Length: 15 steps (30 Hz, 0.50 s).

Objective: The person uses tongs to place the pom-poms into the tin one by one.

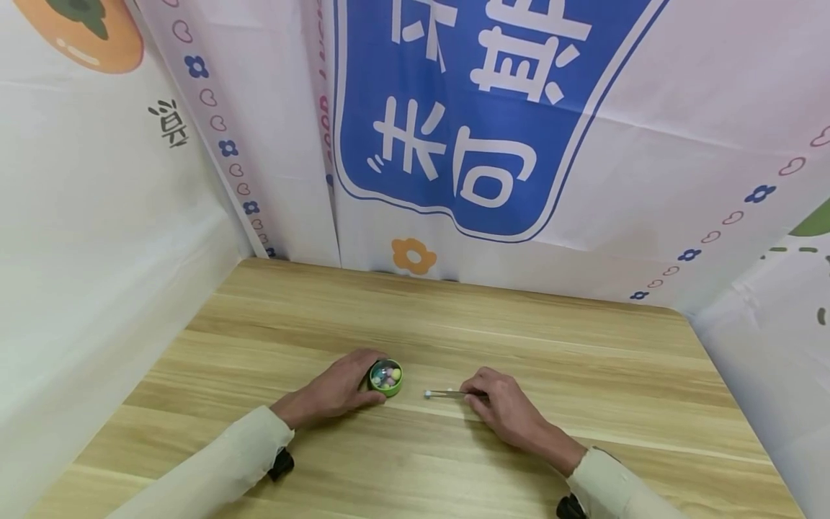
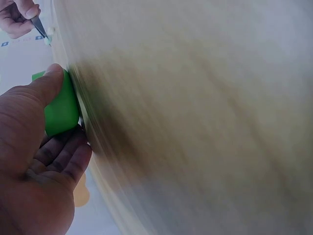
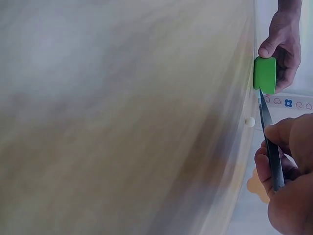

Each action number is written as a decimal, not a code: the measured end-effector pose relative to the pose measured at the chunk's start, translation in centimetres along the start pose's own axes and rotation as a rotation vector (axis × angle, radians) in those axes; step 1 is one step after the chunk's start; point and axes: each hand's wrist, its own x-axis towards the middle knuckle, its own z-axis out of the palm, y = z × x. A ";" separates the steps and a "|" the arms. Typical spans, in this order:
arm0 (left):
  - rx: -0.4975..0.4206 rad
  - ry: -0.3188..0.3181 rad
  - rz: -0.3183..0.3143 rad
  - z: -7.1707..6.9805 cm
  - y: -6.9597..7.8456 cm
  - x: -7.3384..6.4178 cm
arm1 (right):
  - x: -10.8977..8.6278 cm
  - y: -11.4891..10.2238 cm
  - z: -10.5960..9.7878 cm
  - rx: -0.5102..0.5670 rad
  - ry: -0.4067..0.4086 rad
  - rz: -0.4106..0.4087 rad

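Note:
My left hand [image 1: 336, 388] grips a small round green container [image 1: 387, 390] standing on the wooden table. Several pastel balls show inside it from above, in yellow, pink and blue. In the left wrist view the thumb lies on the near side of its green wall [image 2: 62, 110], with the other fingers beneath and behind. To the right, my right hand [image 1: 509, 412] pinches metal tweezers [image 3: 272, 147], their tips toward the container. A pale blue ball [image 1: 427, 394] is at the tips, a short gap from the container. Beside the tweezers lies a small white ball [image 3: 250, 122].
The wooden table [image 1: 519, 331] reaches back to a printed cloth [image 1: 590, 259] hung behind it. White cloth walls [image 1: 97, 288] close in the left and right sides. Black straps [image 1: 282, 465] sit at both wrists, below the light sleeves.

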 end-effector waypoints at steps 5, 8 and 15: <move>-0.003 0.002 -0.004 -0.1 0.1 -0.1 | 0.3 -0.2 0.1 0.009 0.007 -0.001; 0.000 0.008 0.004 -0.1 0.0 -0.1 | 0.5 -0.2 0.2 0.015 0.013 -0.011; -0.005 0.001 -0.006 0.0 0.1 -0.1 | 1.1 -0.6 0.0 0.049 0.009 -0.014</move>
